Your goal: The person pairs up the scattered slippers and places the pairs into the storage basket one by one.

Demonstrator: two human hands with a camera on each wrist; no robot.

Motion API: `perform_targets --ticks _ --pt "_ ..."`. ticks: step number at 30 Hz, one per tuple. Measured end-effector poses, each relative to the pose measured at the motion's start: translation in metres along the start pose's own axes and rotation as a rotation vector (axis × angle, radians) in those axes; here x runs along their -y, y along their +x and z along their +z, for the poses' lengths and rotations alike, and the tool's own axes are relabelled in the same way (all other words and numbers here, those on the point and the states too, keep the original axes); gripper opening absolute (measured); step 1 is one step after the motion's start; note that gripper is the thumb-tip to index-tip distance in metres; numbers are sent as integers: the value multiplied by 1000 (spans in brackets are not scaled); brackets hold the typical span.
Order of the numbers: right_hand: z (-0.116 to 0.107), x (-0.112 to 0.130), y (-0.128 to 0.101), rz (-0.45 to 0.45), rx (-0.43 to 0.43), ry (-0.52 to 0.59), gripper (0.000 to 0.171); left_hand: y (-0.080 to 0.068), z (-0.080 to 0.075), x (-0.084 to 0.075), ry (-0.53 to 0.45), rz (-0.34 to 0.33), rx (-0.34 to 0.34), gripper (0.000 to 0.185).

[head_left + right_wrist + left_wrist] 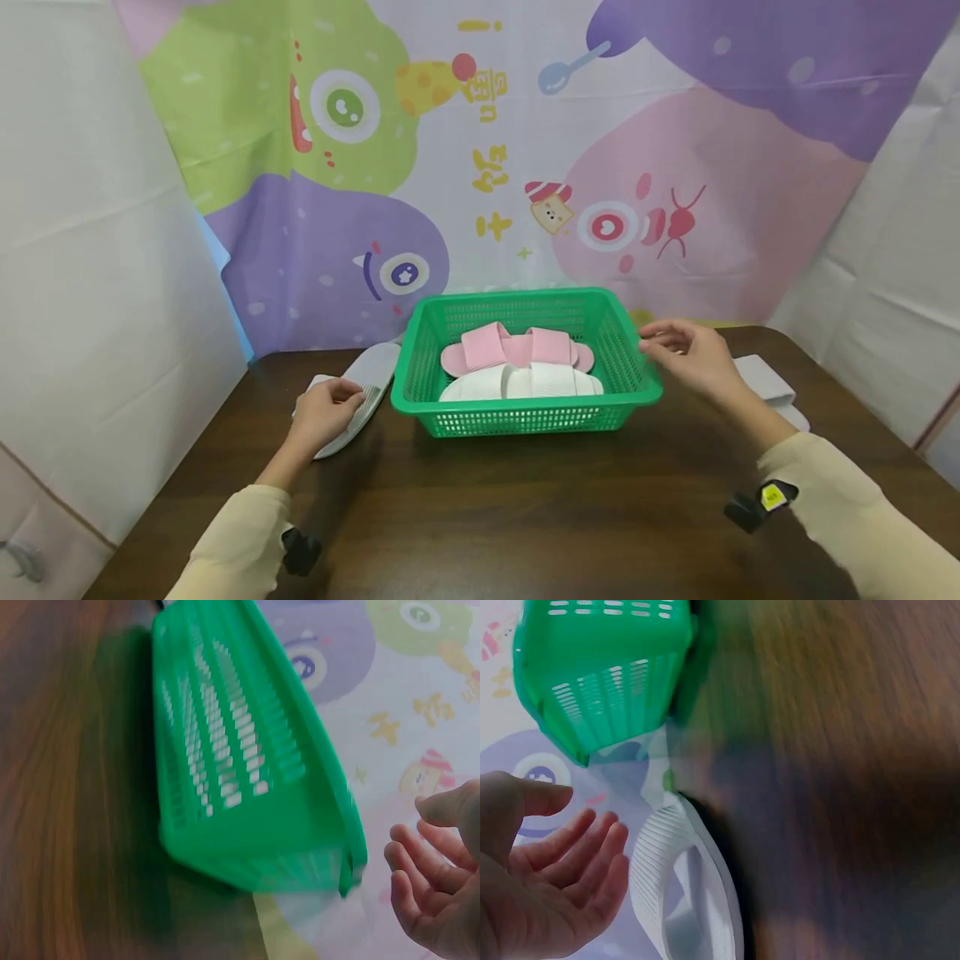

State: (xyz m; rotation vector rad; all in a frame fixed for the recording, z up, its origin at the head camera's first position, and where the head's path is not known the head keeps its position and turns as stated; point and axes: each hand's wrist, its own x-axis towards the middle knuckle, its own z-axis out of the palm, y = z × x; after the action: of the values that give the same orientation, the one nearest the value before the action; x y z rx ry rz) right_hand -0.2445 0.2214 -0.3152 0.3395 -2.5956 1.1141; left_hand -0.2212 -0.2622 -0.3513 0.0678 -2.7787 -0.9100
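Head view: the green basket (525,407) is set on the dark surface (487,517) between the left hand (321,412) and right hand (693,358), its long axis laid left to right.
Left fingers: relaxed, nothing grasped; the grey-white slipper (375,364) is partly covered by them.
Right fingers: loosely bent, nothing grasped.
Nearer hand: the right, placed just beside the basket's right end; the left rim is set farther from the left fingers, to their right.
Basket contents: white slippers (555,379) are laid in front of pink slippers (517,352).
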Motion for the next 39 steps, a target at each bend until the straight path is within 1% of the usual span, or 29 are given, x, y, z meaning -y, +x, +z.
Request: perform_targets --ticks 3,6,12,15,17,22,24,28,31,35,39 --pt "-4 -8 0 -27 -69 -56 30 0 0 3 24 -10 -46 26" --pt "-9 -20 1 -35 -109 -102 29 0 -2 3 44 -21 -71 30" --pt "-19 -46 6 -37 -161 -216 31 2 -4 3 85 -48 -76 42" --pt "-23 -57 7 -32 -174 -261 37 3 -3 5 118 -45 -77 47" --pt "-25 -62 8 -13 -176 -285 41 4 -2 7 144 -45 -88 51" --pt "-32 -73 10 60 -134 -347 53 7 1 11 182 -76 -113 58" --pt "-35 -78 12 96 -111 -379 60 8 2 12 187 -99 -107 62" --pt "-41 -87 15 173 -77 -435 71 11 2 16 201 -151 -68 74" --pt "-44 -93 15 218 -52 -466 75 13 3 19 219 -192 -24 81" --pt "-46 -101 12 277 -1 -498 84 15 4 23 233 -234 34 90" --pt "-48 -106 9 346 64 -510 95 19 4 25 239 -265 69 95"
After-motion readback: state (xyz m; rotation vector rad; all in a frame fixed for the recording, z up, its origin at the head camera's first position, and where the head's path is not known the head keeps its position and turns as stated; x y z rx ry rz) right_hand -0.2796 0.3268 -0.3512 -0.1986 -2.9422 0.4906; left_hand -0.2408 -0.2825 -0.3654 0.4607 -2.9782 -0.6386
